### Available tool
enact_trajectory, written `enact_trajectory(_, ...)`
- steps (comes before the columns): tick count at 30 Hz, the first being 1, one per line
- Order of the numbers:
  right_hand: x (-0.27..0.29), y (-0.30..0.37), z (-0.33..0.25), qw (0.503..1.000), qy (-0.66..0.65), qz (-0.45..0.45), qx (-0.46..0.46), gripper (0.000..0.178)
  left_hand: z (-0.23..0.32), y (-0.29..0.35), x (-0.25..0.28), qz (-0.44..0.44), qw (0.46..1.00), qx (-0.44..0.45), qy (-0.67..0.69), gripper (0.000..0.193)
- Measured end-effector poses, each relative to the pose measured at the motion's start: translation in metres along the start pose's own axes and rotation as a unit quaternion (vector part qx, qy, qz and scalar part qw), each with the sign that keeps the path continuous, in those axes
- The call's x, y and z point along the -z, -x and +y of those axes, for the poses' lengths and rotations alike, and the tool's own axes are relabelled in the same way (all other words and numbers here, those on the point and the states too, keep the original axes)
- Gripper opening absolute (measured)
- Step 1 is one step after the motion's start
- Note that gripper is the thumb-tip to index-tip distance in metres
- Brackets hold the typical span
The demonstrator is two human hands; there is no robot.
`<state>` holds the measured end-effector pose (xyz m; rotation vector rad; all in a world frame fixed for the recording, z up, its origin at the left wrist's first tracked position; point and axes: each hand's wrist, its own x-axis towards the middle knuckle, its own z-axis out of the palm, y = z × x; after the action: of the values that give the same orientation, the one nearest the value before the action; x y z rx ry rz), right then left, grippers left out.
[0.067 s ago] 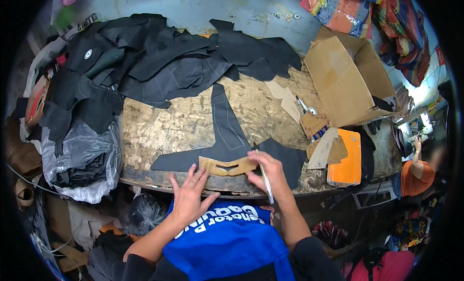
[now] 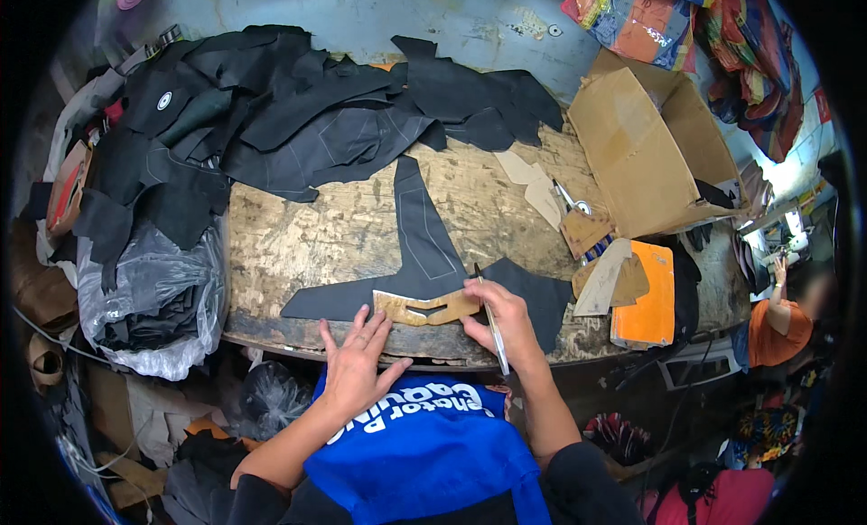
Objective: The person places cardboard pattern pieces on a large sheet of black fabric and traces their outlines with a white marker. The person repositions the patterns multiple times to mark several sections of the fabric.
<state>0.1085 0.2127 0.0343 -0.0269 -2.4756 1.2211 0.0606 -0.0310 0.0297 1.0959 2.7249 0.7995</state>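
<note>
A tan cut-out pattern piece (image 2: 433, 318) with a slot through its middle lies at the near edge of a black leather scrap (image 2: 424, 223). A thin white line shows along the piece's upper left edge. My left hand (image 2: 355, 362) rests open at the piece's left end, fingers spread and fingertips touching it. At the other end, my right hand (image 2: 508, 322) is closed around a slim silver-white pen (image 2: 498, 346), its dark end pointing away from me. That hand's fingers are against the piece's right end. White outlines mark the leather's upright arm.
Black leather pieces (image 2: 298, 119) are heaped at the back left, above a clear plastic bag (image 2: 163, 299) of dark scraps. To the right stand a cardboard box (image 2: 623, 155), an orange folder (image 2: 646, 290) and card patterns (image 2: 601, 281). A person in orange (image 2: 768, 326) is at far right.
The pattern piece has shifted slightly toward me and to the right, baring more of the white line at its upper left edge. My right hand has moved slightly with the pen.
</note>
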Motion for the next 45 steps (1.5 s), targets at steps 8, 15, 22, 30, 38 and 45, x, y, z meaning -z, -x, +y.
enact_trajectory(8, -0.008, 0.003, 0.023, 0.996, 0.038, 0.084, -0.005, 0.034, -0.007, -0.010, -0.005, -0.010, 1.000, -0.005, -0.011, 0.063)
enact_trajectory(15, -0.011, 0.001, 0.022, 0.988, 0.033, 0.149, -0.039, 0.038, -0.007, -0.011, -0.006, -0.002, 1.000, -0.006, -0.011, 0.063)
enact_trajectory(22, -0.013, 0.001, 0.020, 0.990, 0.076, 0.119, -0.012, 0.038, -0.011, -0.009, -0.009, 0.029, 1.000, -0.002, 0.007, 0.063)
enact_trajectory(30, -0.014, 0.002, 0.022, 0.988, 0.117, 0.101, 0.028, 0.025, -0.010, -0.010, -0.009, 0.027, 1.000, 0.003, 0.004, 0.066)
enact_trajectory(38, -0.015, 0.001, 0.021, 0.989, 0.116, 0.089, 0.009, 0.019, -0.007, -0.011, -0.006, 0.026, 1.000, 0.008, 0.015, 0.064)
enact_trajectory(45, -0.015, 0.001, 0.023, 0.989, 0.118, 0.087, 0.008, 0.020, 0.003, -0.023, -0.011, -0.014, 0.980, -0.173, 0.095, 0.058)
